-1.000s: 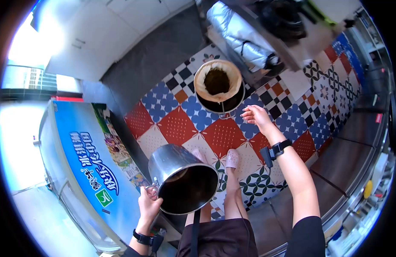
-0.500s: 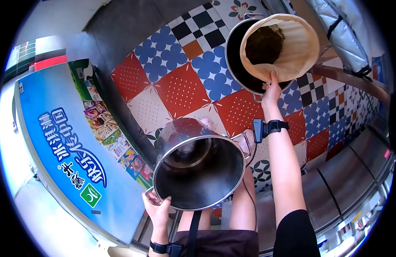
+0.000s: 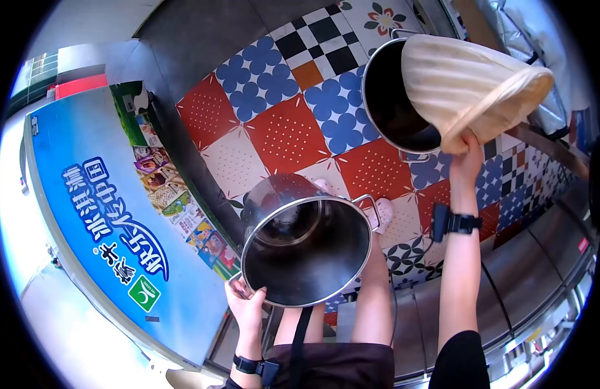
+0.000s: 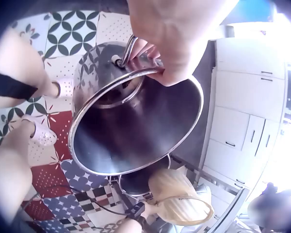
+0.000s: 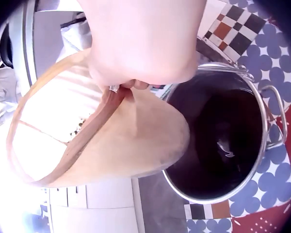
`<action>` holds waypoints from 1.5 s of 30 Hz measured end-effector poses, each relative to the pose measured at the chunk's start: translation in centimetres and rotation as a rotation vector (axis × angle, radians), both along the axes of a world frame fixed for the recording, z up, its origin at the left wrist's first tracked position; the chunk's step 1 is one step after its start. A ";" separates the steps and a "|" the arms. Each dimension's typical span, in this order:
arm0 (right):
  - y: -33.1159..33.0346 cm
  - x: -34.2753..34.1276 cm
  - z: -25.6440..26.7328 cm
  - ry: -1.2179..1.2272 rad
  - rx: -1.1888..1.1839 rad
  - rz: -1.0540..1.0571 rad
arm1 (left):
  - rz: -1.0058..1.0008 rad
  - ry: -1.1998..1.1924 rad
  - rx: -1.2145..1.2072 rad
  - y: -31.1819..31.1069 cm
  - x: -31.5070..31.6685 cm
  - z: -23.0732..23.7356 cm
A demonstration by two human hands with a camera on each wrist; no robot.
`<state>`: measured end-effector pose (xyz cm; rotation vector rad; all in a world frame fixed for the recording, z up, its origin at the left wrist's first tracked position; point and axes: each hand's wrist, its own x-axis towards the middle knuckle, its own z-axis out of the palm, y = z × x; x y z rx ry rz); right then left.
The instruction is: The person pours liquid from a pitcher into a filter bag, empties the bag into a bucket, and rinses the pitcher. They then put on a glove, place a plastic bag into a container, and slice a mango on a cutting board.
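Note:
My left hand (image 3: 247, 310) grips the side handle and rim of a steel pot (image 3: 306, 253), which hangs tilted so that its bare inside shows. In the left wrist view the thumb lies over the rim of that pot (image 4: 136, 131). My right hand (image 3: 467, 162) pinches the rim of a cream cloth filter bag (image 3: 462, 84), tipped sideways with its mouth to the right. Below the bag a second steel pot (image 3: 394, 97) stands on the floor with dark liquid inside, clearer in the right wrist view (image 5: 218, 141). Dark specks show inside the bag's mouth.
A blue ice-cream freezer (image 3: 99, 214) stands at the left. Steel cabinets (image 3: 527, 259) run along the lower right. A silver insulated bag (image 3: 546, 104) is at the upper right. Patterned tiles (image 3: 267, 136) cover the floor.
My right hand has reached to the filter bag, taken its rim and tipped it to the right off the floor pot. The steel pot in my left hand has turned its mouth towards the view.

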<state>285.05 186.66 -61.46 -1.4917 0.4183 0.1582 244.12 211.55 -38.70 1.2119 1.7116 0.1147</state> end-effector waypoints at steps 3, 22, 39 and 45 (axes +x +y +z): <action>0.4 -1.2 6.4 0.223 -0.002 -0.073 | 0.028 -0.051 -0.034 -0.1 0.0 -1.5; -4.8 -10.4 26.6 0.254 -0.573 0.623 | -0.046 -0.114 -0.193 -1.8 5.3 -8.1; -9.5 -15.6 9.6 -0.217 -1.031 0.928 | -0.467 -0.185 -0.258 -4.7 10.1 -26.8; -10.4 -16.7 4.9 -0.219 -1.044 0.945 | -0.540 -0.302 -0.342 -5.6 12.5 -30.6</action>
